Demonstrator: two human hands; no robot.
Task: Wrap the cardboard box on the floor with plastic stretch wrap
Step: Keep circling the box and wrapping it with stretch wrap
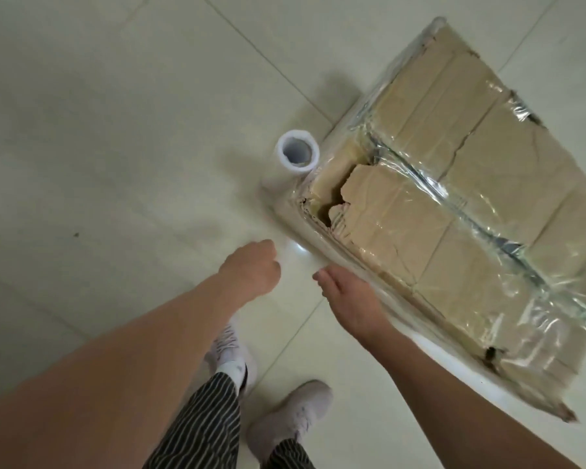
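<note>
— What is seen beneath everything?

— A pale tiled floor [99, 130], crossed by thin grout lines.

— And where is the cardboard box [487, 184] found?

— It is laid flat on the floor at the right, set at an angle. Its top is creased, and a torn gap is seen near its left corner.

— Has any plastic been applied?

— Yes. Clear stretch wrap [460, 194] is drawn over the top and down the near side, and is bunched into a shiny ridge across the middle.

— Where is the roll [298, 154] kept?

— It is stood upright on the floor, touching the box's left corner, with its hollow core turned upward. A sheet of film is led from it along the near side.

— How are the hands held?

— The left hand [251, 269] is curled into a loose fist just beside the film's end; whether film is pinched in it cannot be told. The right hand [351, 301] is held fairly straight, thumb out, against the wrapped near side.

— Anything smaller?

— Two pale shoes [295, 411] below striped trousers.
</note>
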